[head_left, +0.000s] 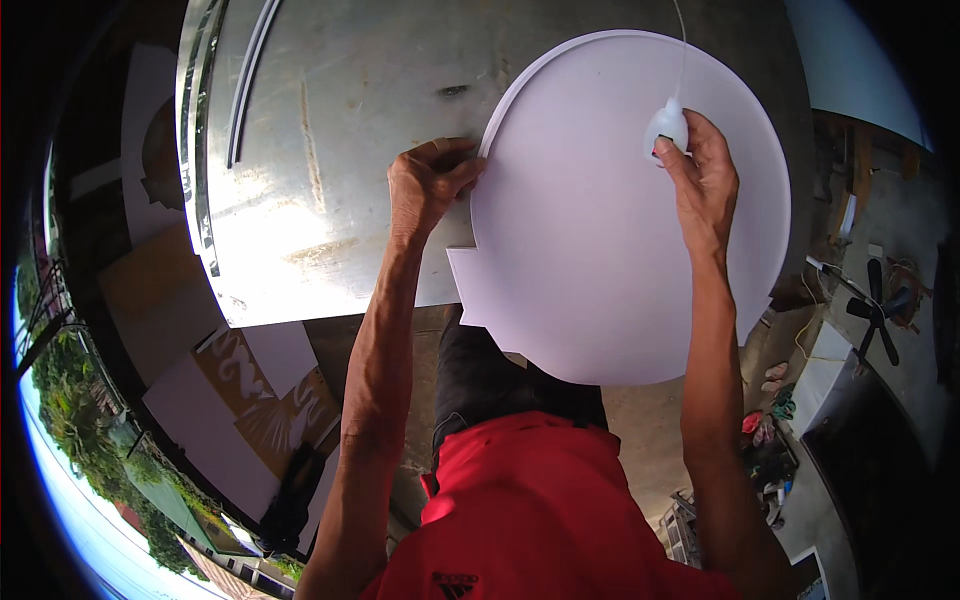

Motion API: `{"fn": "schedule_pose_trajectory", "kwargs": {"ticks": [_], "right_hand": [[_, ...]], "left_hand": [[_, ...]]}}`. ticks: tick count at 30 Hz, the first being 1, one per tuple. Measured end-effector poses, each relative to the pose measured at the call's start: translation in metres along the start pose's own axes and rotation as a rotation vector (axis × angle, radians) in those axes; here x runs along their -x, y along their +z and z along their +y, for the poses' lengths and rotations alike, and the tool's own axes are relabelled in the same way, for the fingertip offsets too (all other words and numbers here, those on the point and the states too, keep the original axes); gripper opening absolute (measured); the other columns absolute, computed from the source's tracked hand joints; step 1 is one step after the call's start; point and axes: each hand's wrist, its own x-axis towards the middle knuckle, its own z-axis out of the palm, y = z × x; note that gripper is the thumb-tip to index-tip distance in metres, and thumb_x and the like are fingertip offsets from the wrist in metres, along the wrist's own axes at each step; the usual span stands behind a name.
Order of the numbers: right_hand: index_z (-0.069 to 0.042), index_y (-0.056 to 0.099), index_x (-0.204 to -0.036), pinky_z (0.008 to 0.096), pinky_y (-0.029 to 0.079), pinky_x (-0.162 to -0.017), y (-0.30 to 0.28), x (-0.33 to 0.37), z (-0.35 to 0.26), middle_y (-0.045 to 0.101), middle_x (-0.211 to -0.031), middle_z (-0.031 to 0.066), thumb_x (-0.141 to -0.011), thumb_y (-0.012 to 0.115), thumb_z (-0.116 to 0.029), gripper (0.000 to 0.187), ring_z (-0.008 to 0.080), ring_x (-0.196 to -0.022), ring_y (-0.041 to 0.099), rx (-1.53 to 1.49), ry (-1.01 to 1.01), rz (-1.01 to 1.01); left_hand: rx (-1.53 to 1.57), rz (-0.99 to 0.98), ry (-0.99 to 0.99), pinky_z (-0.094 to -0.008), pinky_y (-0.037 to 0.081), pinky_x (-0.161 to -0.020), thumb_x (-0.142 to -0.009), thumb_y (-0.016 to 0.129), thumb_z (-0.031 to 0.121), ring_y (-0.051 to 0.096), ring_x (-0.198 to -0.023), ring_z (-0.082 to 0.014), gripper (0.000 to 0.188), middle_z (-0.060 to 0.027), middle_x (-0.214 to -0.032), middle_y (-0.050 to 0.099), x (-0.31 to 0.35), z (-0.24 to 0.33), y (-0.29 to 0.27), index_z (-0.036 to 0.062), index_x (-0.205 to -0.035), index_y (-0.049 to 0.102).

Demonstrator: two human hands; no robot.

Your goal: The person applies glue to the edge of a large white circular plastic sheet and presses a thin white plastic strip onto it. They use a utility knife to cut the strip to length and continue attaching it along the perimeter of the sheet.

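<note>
Brown and white sheets (pixel 200 420): stacked below the table's left edge, well apart from both hands.
Metal tabletop (pixel 370 80): grey, scuffed, glaring at its near left corner; the glare could hide a stray drip.
Narrow dark strip (pixel 238 115): lying lengthwise on the metal, apart from the work.
Left hand (pixel 435 185): thumb and fingers nearly closed, pinching the left rim of the panel; the underside of the grip is hidden. Should that pinch slacken, the panel would probably swivel.
Round white panel (pixel 590 220): flat, stepped at lower left, its near part overhanging the table edge above the wearer's legs. Likely hazard: a knock from the body or a downward press tipping it.
Raised white edging (pixel 620 34): along the far rim; a sideways push could bend it, if thin.
White squeeze bottle (pixel 664 128): teardrop-shaped, over the panel, a thin line rising from its tip; contents unseen. Too hard a squeeze might spill onto the clean face.
Right hand (pixel 705 170): thumb and fingers curled around the bottle.
Black fan blades (pixel 873 312): at far right, beyond reach.
</note>
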Motion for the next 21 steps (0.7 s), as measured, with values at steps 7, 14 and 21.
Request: {"fn": "schedule_pose_trajectory", "kwargs": {"ticks": [7,14,21], "right_hand": [[-0.003,0.071,-0.116,0.0351,0.056,-0.070,0.062,0.164,0.014,0.072,-0.098,0.0107,-0.090,0.083,-0.014,0.031,0.0207,-0.083,0.067,0.245,0.073,0.076],[-0.005,0.067,-0.117,0.0387,0.059,-0.069,0.093,0.181,0.006,0.068,-0.099,0.0114,-0.087,0.083,-0.009,0.034,0.0244,-0.082,0.070,0.380,-0.002,0.190],[-0.005,0.069,-0.115,0.0381,0.058,-0.071,0.099,0.183,0.006,0.069,-0.096,0.0090,-0.087,0.084,-0.008,0.032,0.0220,-0.081,0.069,0.404,0.021,0.217]], "left_hand": [[0.005,-0.009,0.011,-0.0285,0.063,-0.066,-0.083,0.085,0.013,0.077,-0.076,-0.0158,0.036,-0.0138,-0.092,0.081,0.002,-0.002,0.004,-0.0035,-0.114,0.079],[0.009,-0.051,0.046,-0.0267,0.062,-0.063,-0.083,0.086,0.013,0.076,-0.073,-0.0144,0.037,-0.0127,-0.089,0.081,0.000,-0.003,0.001,-0.0054,-0.113,0.078],[0.068,-0.109,0.072,-0.0263,0.062,-0.061,-0.080,0.088,0.013,0.076,-0.070,-0.0140,0.038,-0.0124,-0.087,0.080,-0.008,-0.011,-0.006,-0.0066,-0.111,0.077]]}}
